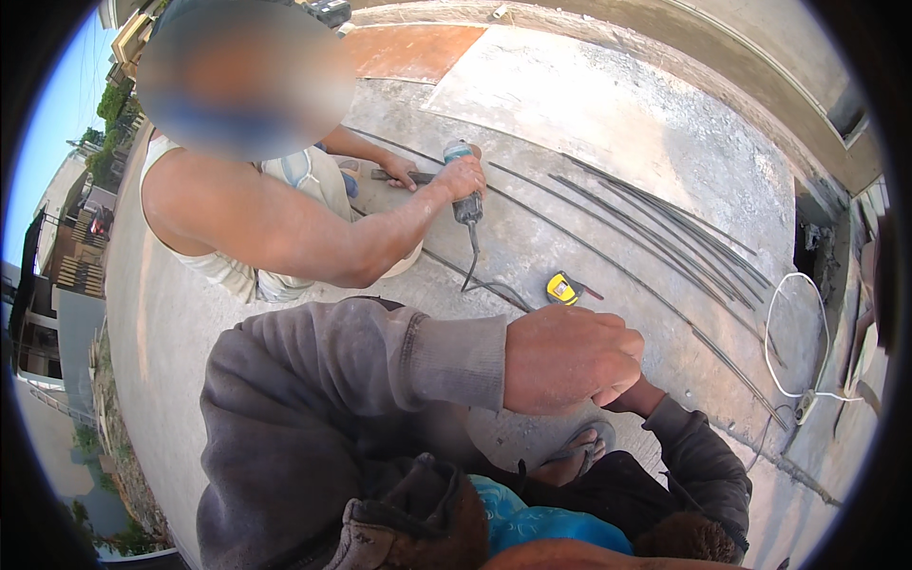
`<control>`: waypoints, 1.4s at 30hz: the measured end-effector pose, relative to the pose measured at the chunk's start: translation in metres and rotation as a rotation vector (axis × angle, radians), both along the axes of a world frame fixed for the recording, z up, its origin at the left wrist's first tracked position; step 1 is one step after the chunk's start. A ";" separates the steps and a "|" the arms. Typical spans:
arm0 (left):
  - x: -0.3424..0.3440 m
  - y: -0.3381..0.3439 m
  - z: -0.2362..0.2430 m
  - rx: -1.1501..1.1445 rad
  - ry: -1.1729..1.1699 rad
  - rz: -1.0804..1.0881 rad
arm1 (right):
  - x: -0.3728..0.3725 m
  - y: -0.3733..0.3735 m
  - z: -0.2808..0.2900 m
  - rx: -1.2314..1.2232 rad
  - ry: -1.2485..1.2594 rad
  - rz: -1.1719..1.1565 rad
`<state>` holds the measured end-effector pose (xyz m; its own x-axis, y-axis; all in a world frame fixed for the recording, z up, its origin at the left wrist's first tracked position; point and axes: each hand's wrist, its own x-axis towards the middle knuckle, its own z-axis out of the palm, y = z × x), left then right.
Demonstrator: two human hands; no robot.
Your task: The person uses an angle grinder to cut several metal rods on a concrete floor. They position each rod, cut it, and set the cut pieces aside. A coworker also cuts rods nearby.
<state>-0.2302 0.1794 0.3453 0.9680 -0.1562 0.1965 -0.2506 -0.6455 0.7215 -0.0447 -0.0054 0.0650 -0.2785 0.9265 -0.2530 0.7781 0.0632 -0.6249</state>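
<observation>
Head view: shows rods [670, 228] beyond tape measure [565, 289], seemingly part-cut; curled left grip [575, 361], contents unseen (can't tell right grip [638, 395]).

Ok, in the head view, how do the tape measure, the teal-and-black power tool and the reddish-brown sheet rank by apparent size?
Largest to smallest, as they look:
1. Reddish-brown sheet, though farthest away
2. Teal-and-black power tool, partly covered
3. Tape measure
</observation>
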 end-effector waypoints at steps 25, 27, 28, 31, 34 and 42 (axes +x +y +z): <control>0.003 -0.004 0.002 -0.009 -0.122 0.107 | -0.012 0.019 0.035 -0.222 -0.197 0.097; 0.005 -0.003 0.006 0.012 -0.131 0.096 | -0.005 0.018 0.037 -0.265 -0.316 0.161; 0.004 -0.003 0.006 0.020 -0.108 0.091 | -0.008 0.019 0.035 -0.212 -0.279 0.162; 0.003 -0.004 0.006 0.023 -0.131 0.110 | -0.009 0.008 0.019 -0.065 -0.059 0.063; 0.006 -0.003 0.006 0.020 -0.165 0.121 | -0.003 -0.004 -0.036 0.022 0.198 -0.077; 0.007 -0.003 -0.001 0.027 -0.177 0.138 | -0.002 0.000 -0.009 0.114 0.103 -0.033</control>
<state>-0.2230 0.1761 0.3442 0.9312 -0.0319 0.3631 -0.2797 -0.7012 0.6558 -0.0469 -0.0058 0.0557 -0.2662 0.9568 -0.1171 0.7133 0.1139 -0.6915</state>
